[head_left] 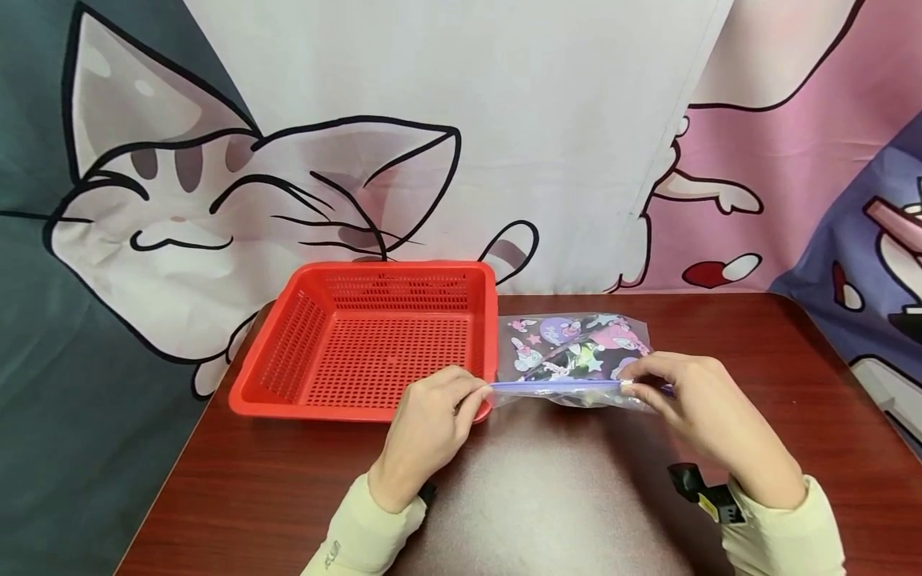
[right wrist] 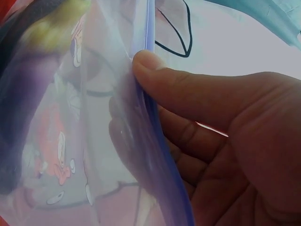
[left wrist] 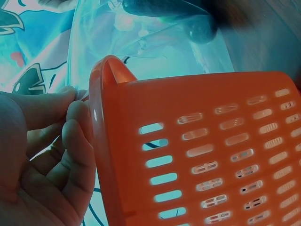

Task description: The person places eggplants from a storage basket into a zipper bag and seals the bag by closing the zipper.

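A clear zip bag (head_left: 576, 348) with colourful cartoon prints and a purple zip strip stretches between both hands. Dark and yellow-green contents show through its plastic. My left hand (head_left: 435, 420) pinches the left end of the strip, right beside the basket's near corner. Toward the strip's right end, my right hand (head_left: 687, 400) pinches the zip between thumb and fingers. In the right wrist view the thumb (right wrist: 153, 63) lies on the purple strip (right wrist: 160, 127), with fingertips behind the see-through film. The left wrist view shows the left fingertips (left wrist: 75, 101) against the basket rim.
A red plastic basket (head_left: 241, 396) with slotted walls stands on the brown wooden table (head_left: 778, 360), left of the bag. Behind the table hangs a cartoon-cat cloth (head_left: 562, 120). A small black device (head_left: 709, 496) sits at the right wrist.
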The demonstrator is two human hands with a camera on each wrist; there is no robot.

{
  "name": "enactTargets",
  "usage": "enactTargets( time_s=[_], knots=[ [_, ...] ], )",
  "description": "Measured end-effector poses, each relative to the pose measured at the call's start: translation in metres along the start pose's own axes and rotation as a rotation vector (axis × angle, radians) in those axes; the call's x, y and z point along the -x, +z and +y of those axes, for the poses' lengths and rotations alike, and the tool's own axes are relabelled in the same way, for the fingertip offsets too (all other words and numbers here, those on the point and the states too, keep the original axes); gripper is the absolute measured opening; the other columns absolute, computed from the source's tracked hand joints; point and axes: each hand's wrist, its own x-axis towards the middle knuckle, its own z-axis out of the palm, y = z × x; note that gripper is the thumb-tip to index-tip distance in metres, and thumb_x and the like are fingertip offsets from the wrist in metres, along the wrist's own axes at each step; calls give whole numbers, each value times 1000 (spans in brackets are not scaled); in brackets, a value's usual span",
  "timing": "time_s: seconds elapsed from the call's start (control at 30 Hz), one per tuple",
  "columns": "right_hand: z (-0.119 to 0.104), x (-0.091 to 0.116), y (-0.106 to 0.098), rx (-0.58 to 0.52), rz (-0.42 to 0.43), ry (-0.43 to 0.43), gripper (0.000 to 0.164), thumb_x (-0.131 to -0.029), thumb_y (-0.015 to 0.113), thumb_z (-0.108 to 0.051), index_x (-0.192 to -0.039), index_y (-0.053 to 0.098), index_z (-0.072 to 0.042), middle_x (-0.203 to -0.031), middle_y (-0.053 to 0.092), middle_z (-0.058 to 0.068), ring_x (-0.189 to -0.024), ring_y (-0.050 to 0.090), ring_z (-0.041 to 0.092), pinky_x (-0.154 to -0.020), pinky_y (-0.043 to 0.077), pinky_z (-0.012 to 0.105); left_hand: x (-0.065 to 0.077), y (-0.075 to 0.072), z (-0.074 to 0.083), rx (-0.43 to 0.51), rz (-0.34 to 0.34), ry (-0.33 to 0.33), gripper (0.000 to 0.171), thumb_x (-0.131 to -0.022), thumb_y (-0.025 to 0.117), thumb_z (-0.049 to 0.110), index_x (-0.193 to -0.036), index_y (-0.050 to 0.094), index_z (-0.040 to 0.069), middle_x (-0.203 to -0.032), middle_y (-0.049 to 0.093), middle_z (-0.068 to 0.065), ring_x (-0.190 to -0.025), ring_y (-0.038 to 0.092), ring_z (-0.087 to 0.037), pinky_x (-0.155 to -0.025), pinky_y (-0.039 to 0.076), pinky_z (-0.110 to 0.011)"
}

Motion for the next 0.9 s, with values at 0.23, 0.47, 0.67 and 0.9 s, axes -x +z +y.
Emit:
enactTargets(
  time_s=[0.23,0.47,0.67,0.9],
  knots=[
    [4,2,0,-8,9,-8,27,-73,86,-5,-88,73,-23,-82,65,-16,-70,53,2,-66,41,18,0,0,-1,5,-1,-4,8,-93,72,15,-90,79,13,-85,69,5,-74,64,-5,-65,54,-24],
    [6,4,-2,13,4,4,27,-72,87,-6,-88,73,-24,-82,66,-15,-69,52,2,-66,41,18,0,1,-1,8,-3,-13,8,-93,72,14,-89,78,13,-85,69,6,-73,64,-5,-64,53,-23],
    [7,5,-3,27,-16,32,24,-73,87,-7,-87,74,-22,-81,66,-13,-68,51,3,-64,40,19,0,0,0,1,-3,-15,8,-93,72,15,-89,78,14,-84,68,6,-73,63,-5,-64,53,-23],
    [9,7,-3,26,-7,26,25,-73,86,-7,-87,73,-23,-81,65,-14,-68,51,2,-64,40,18,-1,-2,0,1,-6,-8,9,-93,71,14,-88,78,13,-84,68,6,-74,64,-5,-64,53,-23]
  ],
)
